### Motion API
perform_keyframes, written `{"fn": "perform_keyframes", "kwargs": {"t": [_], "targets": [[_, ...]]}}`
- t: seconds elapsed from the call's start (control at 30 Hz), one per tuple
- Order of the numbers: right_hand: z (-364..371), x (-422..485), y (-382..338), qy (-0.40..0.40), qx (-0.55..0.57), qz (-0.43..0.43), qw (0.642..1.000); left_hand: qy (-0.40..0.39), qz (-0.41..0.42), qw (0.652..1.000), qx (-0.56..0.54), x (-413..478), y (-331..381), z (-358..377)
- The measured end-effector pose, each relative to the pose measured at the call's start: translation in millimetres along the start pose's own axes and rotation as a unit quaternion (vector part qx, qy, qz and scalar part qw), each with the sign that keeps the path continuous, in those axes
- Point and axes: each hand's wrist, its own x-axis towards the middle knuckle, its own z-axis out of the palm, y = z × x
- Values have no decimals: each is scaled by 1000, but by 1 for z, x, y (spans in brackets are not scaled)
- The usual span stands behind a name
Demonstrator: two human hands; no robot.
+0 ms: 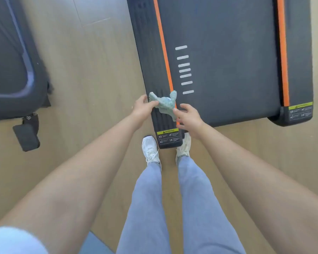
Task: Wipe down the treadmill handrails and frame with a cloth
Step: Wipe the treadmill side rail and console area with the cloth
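Head view: both hands' fingers pinch the cloth (164,104), crumpled, stretched left-to-right over treadmill rail (150,70).

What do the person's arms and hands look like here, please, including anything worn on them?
Both forearms are bare. The left hand and right hand show no gloves, rings or watch. A pale blue short sleeve shows at the left upper arm.

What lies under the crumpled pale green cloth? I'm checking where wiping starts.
The treadmill's black ribbed side rail and orange stripe; the patch directly beneath the cloth is hidden.
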Motion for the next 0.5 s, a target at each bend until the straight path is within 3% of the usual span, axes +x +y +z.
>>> {"fn": "perform_keyframes", "kwargs": {"t": [0.1, 0.27, 0.5], "targets": [[5, 11, -2, 4, 7, 13, 1000, -8, 7, 1000, 6, 6, 7, 3], [5, 10, -5, 46, -37, -9, 998, 96, 42, 993, 46, -5, 5, 1], [-6, -13, -12, 67, -120, -12, 990, 63, 97, 993, 33, -48, 26, 4]]}}
